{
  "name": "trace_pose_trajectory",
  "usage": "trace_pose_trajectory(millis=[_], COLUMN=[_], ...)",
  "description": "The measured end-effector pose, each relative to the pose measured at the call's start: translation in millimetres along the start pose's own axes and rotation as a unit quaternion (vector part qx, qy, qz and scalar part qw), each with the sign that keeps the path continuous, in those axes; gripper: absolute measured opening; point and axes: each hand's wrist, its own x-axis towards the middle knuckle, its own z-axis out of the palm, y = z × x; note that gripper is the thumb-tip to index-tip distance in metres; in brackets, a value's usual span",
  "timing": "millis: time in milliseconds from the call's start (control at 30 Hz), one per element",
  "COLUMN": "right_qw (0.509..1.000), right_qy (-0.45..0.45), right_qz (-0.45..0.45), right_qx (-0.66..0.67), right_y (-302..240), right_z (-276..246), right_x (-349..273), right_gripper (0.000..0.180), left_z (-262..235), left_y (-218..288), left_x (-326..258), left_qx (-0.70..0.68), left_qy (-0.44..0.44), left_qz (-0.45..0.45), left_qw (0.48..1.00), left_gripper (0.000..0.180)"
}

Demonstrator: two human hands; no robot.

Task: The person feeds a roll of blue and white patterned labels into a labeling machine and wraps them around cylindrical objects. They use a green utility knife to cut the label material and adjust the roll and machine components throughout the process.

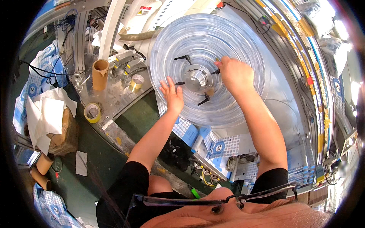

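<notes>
A large clear round disc (163, 41) with ring-like streaks is mounted on a metal hub (196, 78). Black clamp levers surround the hub, one at its upper left (183, 58) and another below (204, 100). My left hand (173, 97) is open over the disc's left part, fingers spread beside the left black lever (179, 83). To the hub's right, my right hand (236, 74) is closed next to the right black lever (215, 71). A small yellowish bit shows at its fingertips; what lies inside the fingers is hidden.
At left, a brown cardboard tube (100, 74) and tape rolls (136, 83) stand on a metal plate. A wrapped brown block (64, 133) with white sheets sits farther left. Blue-and-white printed film (224, 148) runs below the disc. Metal rails (315, 87) curve along the right.
</notes>
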Motion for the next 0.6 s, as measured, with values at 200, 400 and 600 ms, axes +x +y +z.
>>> trace_pose_trajectory(millis=[200, 400, 600], right_qw=[0.986, 0.976, 0.982], right_qy=[0.156, 0.208, 0.183], right_qz=[-0.050, -0.063, -0.008], right_qx=[0.021, -0.004, -0.044], right_y=[7, 0, -26], right_z=[-6, -5, 3], right_x=[11, 24, 56], right_gripper=[0.027, 0.024, 0.022], left_z=[3, 10, 27], left_y=[8, 14, 35], left_x=[-5, -20, -52], left_qx=[-0.014, -0.047, -0.107], left_qy=[0.001, 0.014, 0.017], left_qz=[-0.024, -0.057, -0.157], left_qw=[1.000, 0.997, 0.982], left_gripper=[0.068, 0.068, 0.071])
